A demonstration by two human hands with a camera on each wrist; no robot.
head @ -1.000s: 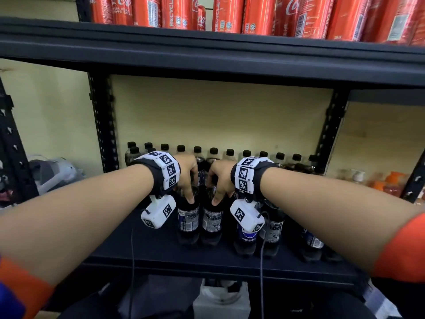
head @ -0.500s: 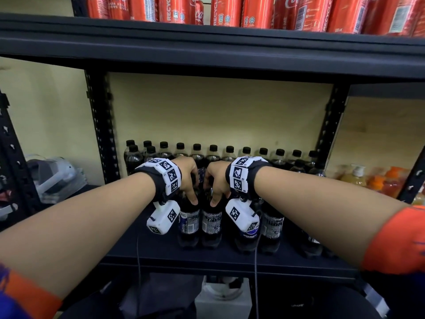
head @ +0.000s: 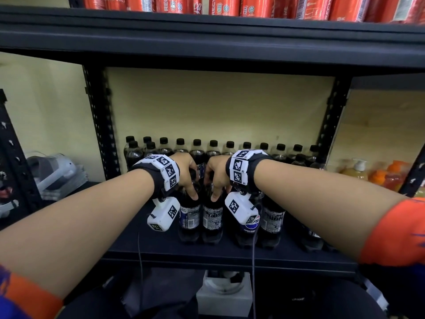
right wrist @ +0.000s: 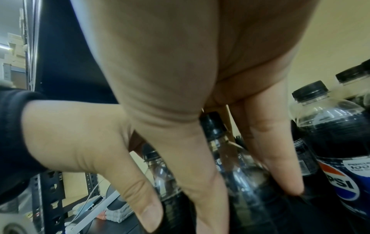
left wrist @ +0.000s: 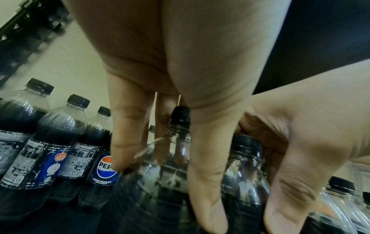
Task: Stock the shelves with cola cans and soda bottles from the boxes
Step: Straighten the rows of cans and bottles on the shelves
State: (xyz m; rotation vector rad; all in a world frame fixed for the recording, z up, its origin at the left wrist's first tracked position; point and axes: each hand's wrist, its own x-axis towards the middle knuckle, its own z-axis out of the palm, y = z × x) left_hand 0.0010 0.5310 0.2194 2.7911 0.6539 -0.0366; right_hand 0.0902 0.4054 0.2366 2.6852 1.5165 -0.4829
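Two dark soda bottles stand side by side near the front of the black lower shelf point(head: 161, 247). My left hand point(head: 189, 180) grips the neck and shoulder of the left bottle point(head: 189, 217), thumb in front and fingers behind. In the left wrist view its fingers point(left wrist: 128, 139) curl round that bottle point(left wrist: 176, 142). My right hand point(head: 215, 180) grips the right bottle point(head: 212, 218) the same way, and the right wrist view shows its fingers point(right wrist: 276, 150) round the neck point(right wrist: 222, 152). Both bottles are upright.
A row of black-capped soda bottles point(head: 213, 148) lines the shelf's back, with more bottles point(head: 272, 217) right of my hands. Red cola cans point(head: 218, 5) fill the upper shelf point(head: 207, 42). Orange bottles point(head: 391, 173) stand far right. The shelf's left front part is bare.
Both hands keep their hold on the two bottle tops. Only my view has shifted a little.
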